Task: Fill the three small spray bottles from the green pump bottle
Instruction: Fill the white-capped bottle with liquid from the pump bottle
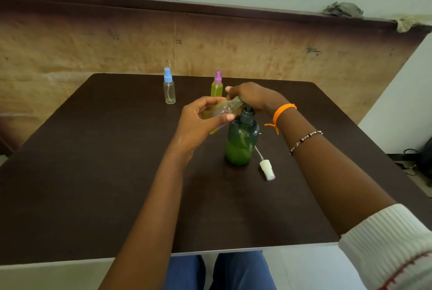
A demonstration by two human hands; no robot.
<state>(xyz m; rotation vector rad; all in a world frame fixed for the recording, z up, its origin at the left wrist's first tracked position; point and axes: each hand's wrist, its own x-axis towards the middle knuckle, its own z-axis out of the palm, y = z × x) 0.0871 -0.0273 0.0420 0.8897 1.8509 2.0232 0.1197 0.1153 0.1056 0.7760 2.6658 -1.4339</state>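
The green pump bottle (242, 142) stands mid-table, about half full. My right hand (251, 95) rests on top of its pump head, fingers curled over it. My left hand (201, 119) grips a small clear spray bottle (225, 108), uncapped and tilted, its threaded neck right at the pump's nozzle; yellowish liquid shows inside. Its white spray cap (267, 169) with tube lies on the table to the right of the pump bottle. Further back stand a blue-capped spray bottle (169, 89), nearly empty, and a purple-capped spray bottle (217, 86) filled with yellow-green liquid.
The dark brown table (93, 172) reaches to a brown panelled wall behind. Its near edge runs just above my knees. Cables lie on the floor at the far right (411, 161).
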